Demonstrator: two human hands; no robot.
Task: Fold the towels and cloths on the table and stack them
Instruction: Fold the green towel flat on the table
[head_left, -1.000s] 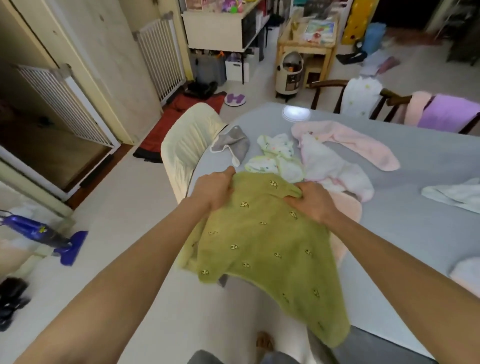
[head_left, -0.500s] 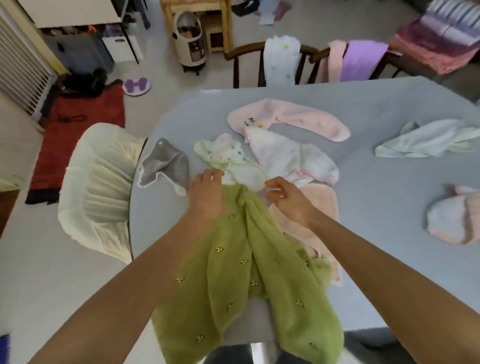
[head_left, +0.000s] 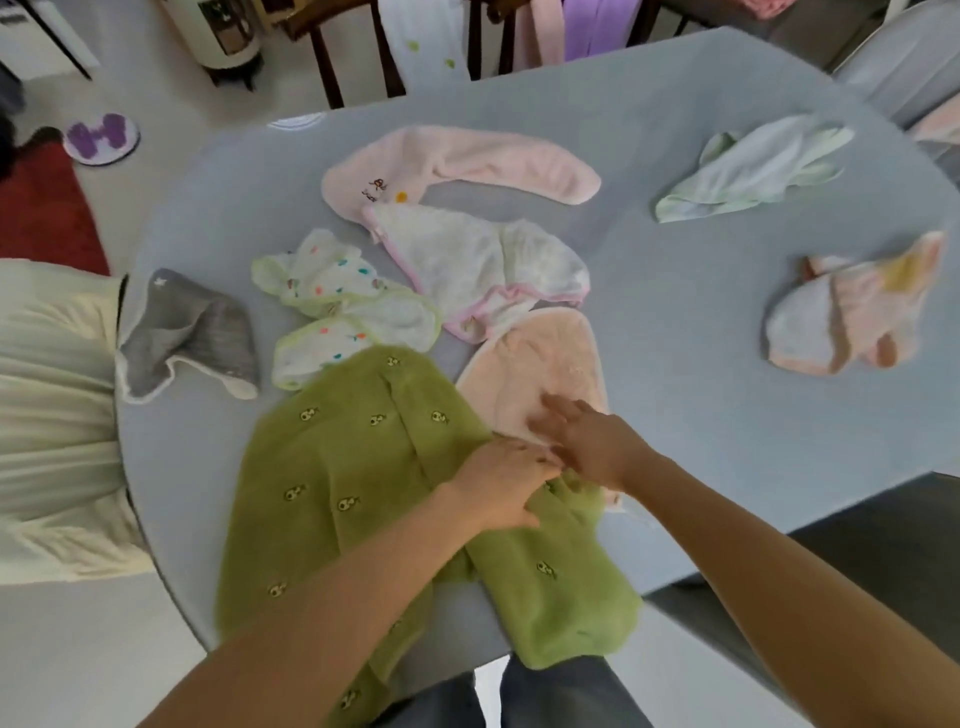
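Note:
A green towel with small printed figures lies spread on the grey-blue table, and its near end hangs over the front edge. My left hand sits on the towel's right side, fingers curled into a creased fold. My right hand is just beside it, its straight fingers reaching over the peach cloth that lies partly under the green towel. The hands touch each other. Both are slightly blurred.
Loose cloths lie beyond: a grey one, a dotted white one, a pink-trimmed white one, a long pink towel, a pale green one, a peach-and-white one. A cream-covered chair stands left.
The green towel, held up by its top edge before, now lies flat on the table. Both hands have moved to its right side, and the right hand has let go.

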